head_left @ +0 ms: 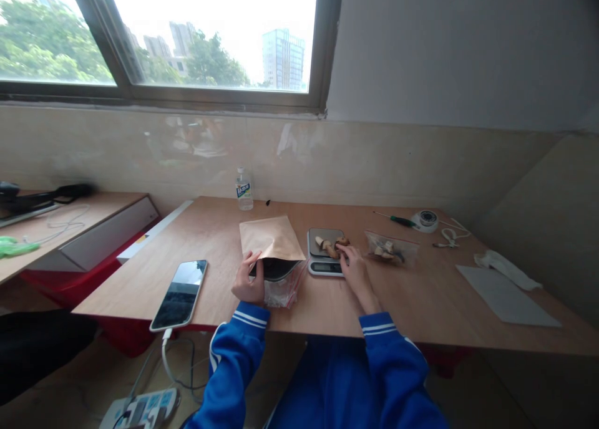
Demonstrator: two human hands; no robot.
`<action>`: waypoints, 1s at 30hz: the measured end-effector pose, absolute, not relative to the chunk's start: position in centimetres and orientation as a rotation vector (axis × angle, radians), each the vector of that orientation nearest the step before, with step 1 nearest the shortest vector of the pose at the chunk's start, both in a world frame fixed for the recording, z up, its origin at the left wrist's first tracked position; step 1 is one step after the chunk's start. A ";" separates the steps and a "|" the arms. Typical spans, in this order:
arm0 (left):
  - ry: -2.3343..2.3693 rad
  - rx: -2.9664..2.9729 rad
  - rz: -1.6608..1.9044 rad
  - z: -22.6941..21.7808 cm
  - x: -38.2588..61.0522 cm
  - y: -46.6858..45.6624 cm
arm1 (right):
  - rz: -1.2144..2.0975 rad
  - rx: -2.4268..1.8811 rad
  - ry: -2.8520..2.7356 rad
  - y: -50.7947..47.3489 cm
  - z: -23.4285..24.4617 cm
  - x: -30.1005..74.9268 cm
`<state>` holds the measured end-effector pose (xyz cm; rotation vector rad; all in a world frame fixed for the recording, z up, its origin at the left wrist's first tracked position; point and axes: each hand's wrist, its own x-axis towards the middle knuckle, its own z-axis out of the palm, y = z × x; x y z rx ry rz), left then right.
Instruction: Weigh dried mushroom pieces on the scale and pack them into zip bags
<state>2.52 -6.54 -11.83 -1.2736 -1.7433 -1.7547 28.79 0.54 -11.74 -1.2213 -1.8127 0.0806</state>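
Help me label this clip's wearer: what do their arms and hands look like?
The left sleeve and right sleeve are bright blue, long, with thin white stripes at the cuffs. The left hand and right hand are bare: no gloves.

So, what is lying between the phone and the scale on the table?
In the head view, a brown paper bag lies between phone and scale; the left hand holds its mouth.
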 end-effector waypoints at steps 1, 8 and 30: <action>-1.745 -1.274 -1.755 -11.8 2.5 -6.5 | 0.071 -1.219 -1.800 0.2 -11.6 28.9; -1.777 -1.259 -1.781 -11.4 2.7 -6.6 | 0.091 -1.179 -1.746 0.3 -8.1 28.0; -1.764 -1.286 -1.774 -11.6 2.6 -6.6 | 0.095 -1.251 -1.870 -1.6 -9.3 27.3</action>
